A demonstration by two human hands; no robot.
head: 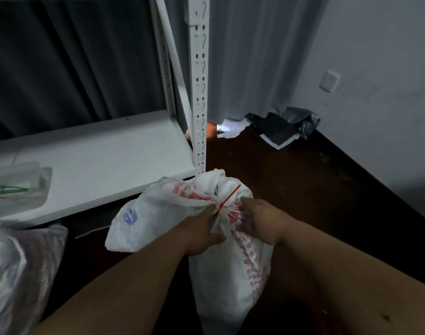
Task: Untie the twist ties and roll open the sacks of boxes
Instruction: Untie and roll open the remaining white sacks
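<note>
A white woven sack (230, 274) with red print stands on the dark floor in front of me. Its neck is bunched and bound by a red twist tie (227, 198), whose loose end sticks up to the right. My left hand (203, 232) grips the gathered neck just below the tie. My right hand (257, 213) holds the sack fabric on the right side of the tie, its fingers curled into the cloth. The sack's floppy top (163, 211) hangs over to the left above the tie.
A white metal shelf (105, 155) with a perforated upright (199, 93) stands right behind the sack. A clear plastic packet (18, 184) lies on the shelf. Another white sack (15, 269) sits at the left edge. Black and white bags (279, 129) lie by the curtain.
</note>
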